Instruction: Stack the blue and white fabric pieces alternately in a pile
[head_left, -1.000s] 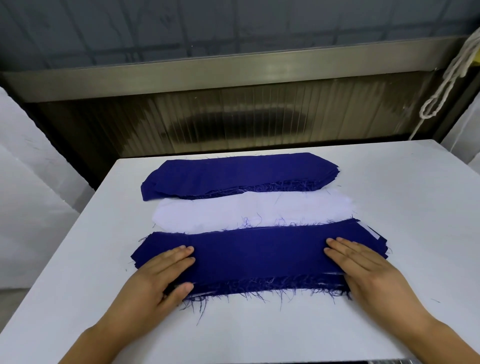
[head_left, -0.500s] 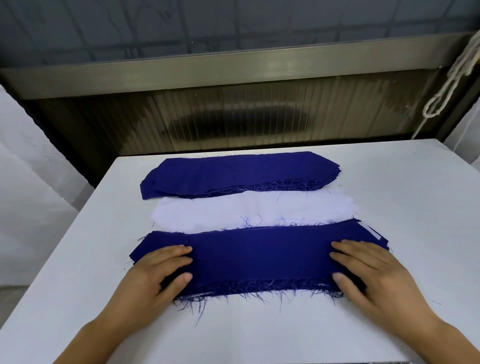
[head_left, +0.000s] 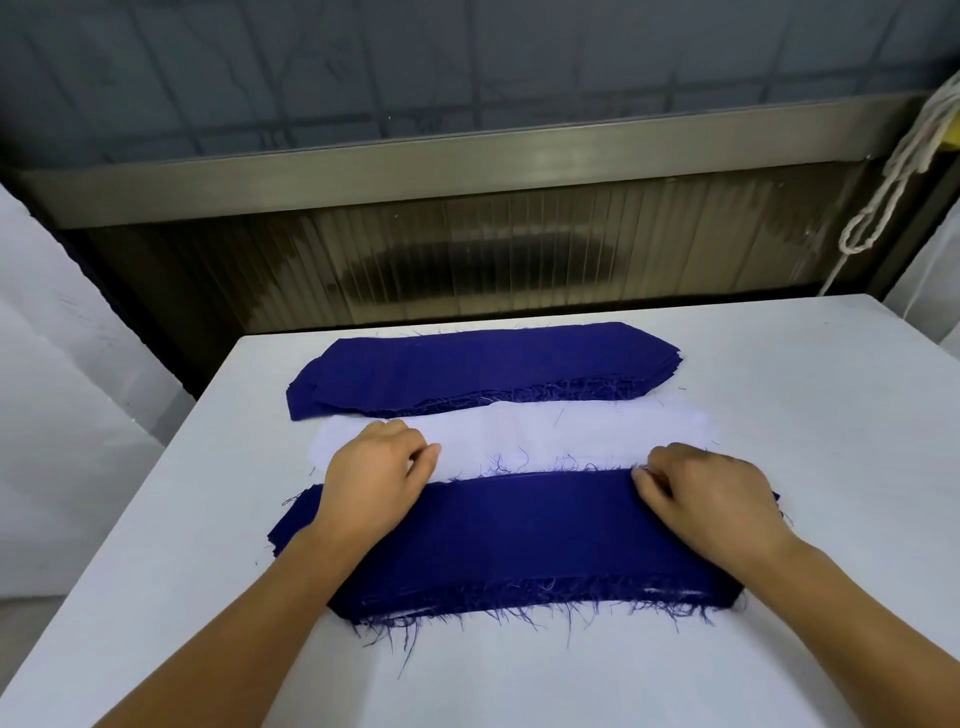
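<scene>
Now, near pile: blue on top, laid at the front of the table
White fabric: pinched by the left hand and right hand
Blue stack: placed behind

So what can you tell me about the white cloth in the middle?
The white cloth is a long, thin-looking strip lying flat on the table, between the far blue pile and the near blue pile. Both piles overlap its long edges, and loose blue threads lie across it. The left hand rests on its left end with fingers curled; the right hand curls at its near edge.
</scene>
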